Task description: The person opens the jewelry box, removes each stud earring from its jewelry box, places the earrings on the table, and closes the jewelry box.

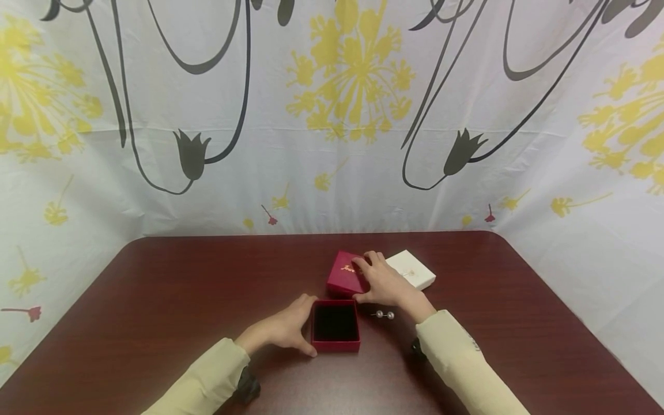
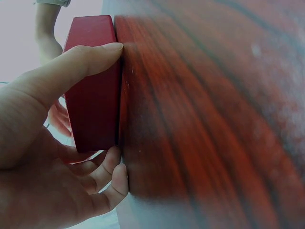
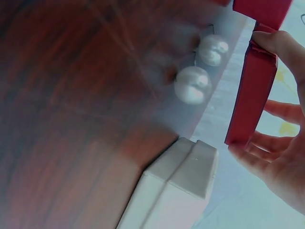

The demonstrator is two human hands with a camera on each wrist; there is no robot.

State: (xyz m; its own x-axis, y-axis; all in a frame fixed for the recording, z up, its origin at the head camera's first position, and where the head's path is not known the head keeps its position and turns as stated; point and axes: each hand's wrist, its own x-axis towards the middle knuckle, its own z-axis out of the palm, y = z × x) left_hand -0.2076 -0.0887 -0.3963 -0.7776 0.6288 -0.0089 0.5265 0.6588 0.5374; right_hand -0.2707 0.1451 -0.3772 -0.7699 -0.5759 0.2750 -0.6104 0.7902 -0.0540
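Observation:
A red jewelry box base (image 1: pixel 336 346) with a black lining stands on the table, its top uncovered. My left hand (image 1: pixel 284 325) grips its left side, thumb at the near corner and fingers at the far corner; in the left wrist view the thumb lies across the red wall (image 2: pixel 97 112). Just behind the base, my right hand (image 1: pixel 386 282) holds the red lid (image 1: pixel 342 274), which has gold lettering partly hidden by the fingers. In the right wrist view, thumb and fingers span the lid's side (image 3: pixel 252 100). Two pearl earrings (image 1: pixel 385 315) lie right of the base.
A white box (image 1: pixel 415 271) with a small gold print sits behind the right hand, beside the lid. The dark red wooden table (image 1: pixel 207 276) has rounded far corners. A patterned white curtain (image 1: pixel 332 190) hangs along its back and sides.

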